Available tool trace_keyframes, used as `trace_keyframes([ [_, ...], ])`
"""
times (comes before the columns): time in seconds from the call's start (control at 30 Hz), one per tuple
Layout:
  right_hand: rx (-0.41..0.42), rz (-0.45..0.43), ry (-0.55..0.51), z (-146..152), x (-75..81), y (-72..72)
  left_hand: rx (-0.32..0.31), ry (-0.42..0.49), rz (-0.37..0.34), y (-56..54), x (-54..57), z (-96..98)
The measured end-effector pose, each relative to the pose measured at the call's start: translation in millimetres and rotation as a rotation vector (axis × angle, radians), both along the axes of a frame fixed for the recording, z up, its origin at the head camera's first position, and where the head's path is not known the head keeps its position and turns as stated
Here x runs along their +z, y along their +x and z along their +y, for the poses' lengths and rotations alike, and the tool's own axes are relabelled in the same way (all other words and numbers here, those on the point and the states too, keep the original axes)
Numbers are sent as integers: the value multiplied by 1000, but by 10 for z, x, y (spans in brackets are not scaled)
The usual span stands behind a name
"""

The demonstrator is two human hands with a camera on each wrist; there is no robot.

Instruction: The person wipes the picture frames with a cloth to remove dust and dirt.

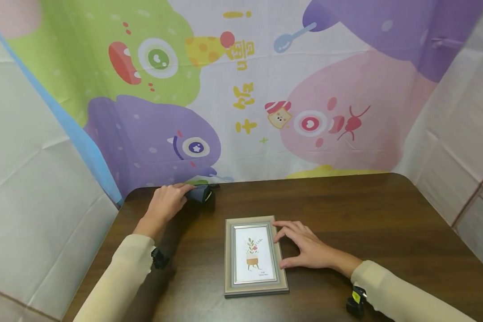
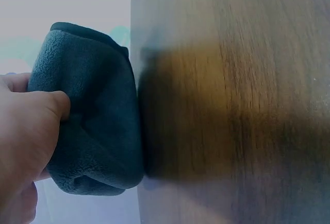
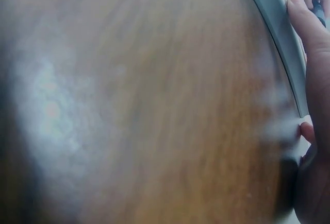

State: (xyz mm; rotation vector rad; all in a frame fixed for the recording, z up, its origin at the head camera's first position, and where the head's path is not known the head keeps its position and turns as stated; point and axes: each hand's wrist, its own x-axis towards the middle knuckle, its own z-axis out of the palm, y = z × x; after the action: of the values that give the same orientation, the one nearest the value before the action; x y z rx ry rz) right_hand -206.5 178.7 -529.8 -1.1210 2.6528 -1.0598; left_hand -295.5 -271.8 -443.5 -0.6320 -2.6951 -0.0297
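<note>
My left hand grips a folded dark blue-grey fleece cloth at the table's far left. In the left wrist view the thumb presses on the fuzzy cloth, whose lower side sits at the wood; the other fingers are mostly hidden behind it. A picture frame with a silvery-beige border lies face up near the middle, showing a potted-plant print. Along its right side rests my right hand, thumb and fingers spread, fingertips right at the border. The right wrist view catches only the frame's edge beside the hand.
The brown wooden table has rounded far corners. Behind it hangs a curtain printed with cartoon monsters, and pale sheets enclose the sides. A small dark item lies just beyond the cloth at the far edge.
</note>
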Motion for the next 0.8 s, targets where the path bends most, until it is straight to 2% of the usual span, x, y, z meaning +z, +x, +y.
trace_keyframes([
  [0.3,-1,-9,0,-4,13,10,-58,14,32,54,42,49],
  [0.6,0,-8,-1,0,13,8,-127,17,88,109,119,219],
  [0.8,0,-8,-2,3,9,3,-174,12,60,212,156,368],
])
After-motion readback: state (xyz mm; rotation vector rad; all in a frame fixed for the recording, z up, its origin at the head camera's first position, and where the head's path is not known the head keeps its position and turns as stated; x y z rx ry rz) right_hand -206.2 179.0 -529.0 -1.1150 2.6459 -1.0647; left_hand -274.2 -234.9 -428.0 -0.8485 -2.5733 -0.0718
